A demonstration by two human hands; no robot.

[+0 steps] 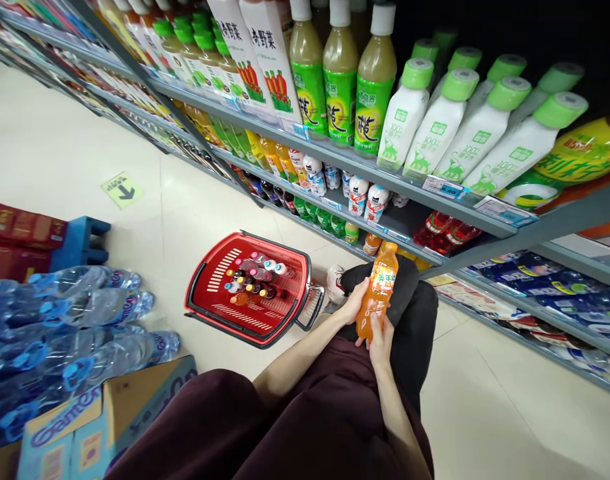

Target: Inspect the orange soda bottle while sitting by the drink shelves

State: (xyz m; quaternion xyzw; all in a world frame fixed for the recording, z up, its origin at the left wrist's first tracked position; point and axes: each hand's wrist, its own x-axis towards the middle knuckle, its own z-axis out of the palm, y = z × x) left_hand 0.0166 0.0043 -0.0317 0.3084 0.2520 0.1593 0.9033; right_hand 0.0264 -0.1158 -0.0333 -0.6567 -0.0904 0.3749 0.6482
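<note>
An orange drink bottle (377,288) with an orange cap and a yellow-green label is held upright over my dark-trousered knee. My left hand (353,305) cups its left side and my right hand (381,339) grips its base from below. To the left, on the floor, a red shopping basket (219,288) holds several small bottles with coloured caps. The bottle is about a hand's width right of the basket's handle.
Shelves of drinks run along the right: green-labelled bottles (341,80), white green-capped bottles (442,120), cartons (269,53). Shrink-wrapped water bottles (69,333) and a cardboard box (105,420) lie at the left, beside a blue pallet (82,241). The floor is pale tile.
</note>
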